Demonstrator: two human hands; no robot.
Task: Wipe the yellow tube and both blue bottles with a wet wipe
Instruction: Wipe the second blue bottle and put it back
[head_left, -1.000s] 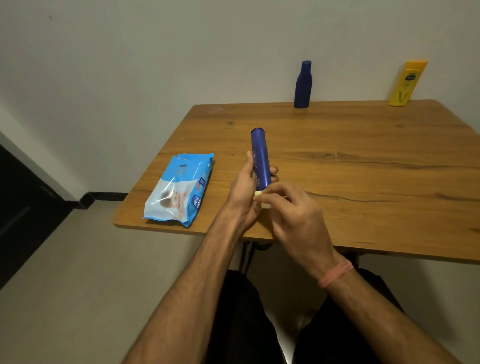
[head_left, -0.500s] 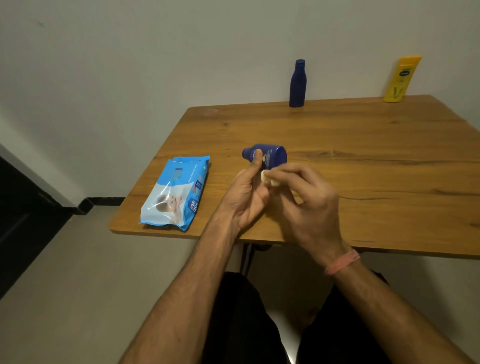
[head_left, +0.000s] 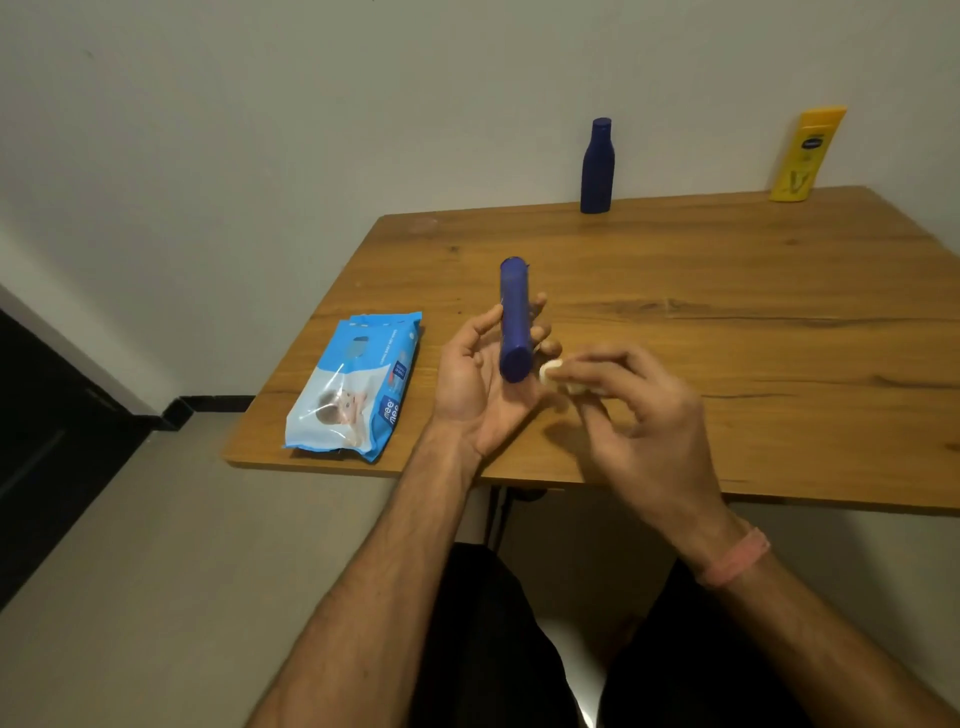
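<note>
My left hand (head_left: 475, 387) holds a blue bottle (head_left: 514, 319) over the near part of the wooden table (head_left: 727, 322), its flat base turned toward me. Just right of the base, my right hand (head_left: 628, 410) pinches a small bunched white wet wipe (head_left: 551, 370); the wipe sits beside the bottle's base, and I cannot tell whether it touches it. A second blue bottle (head_left: 597, 166) stands upright at the table's far edge against the wall. The yellow tube (head_left: 808, 153) stands at the far right corner, leaning on the wall.
A blue pack of wet wipes (head_left: 356, 384) lies flat near the table's front left corner. A pale wall runs along the table's far side. Below the near edge are my dark-clothed legs and the table's leg (head_left: 496, 512).
The held bottle swung from pointing away, to lying crosswise, to standing with its base toward me. My right hand with the wipe slid off to the right of the base.
</note>
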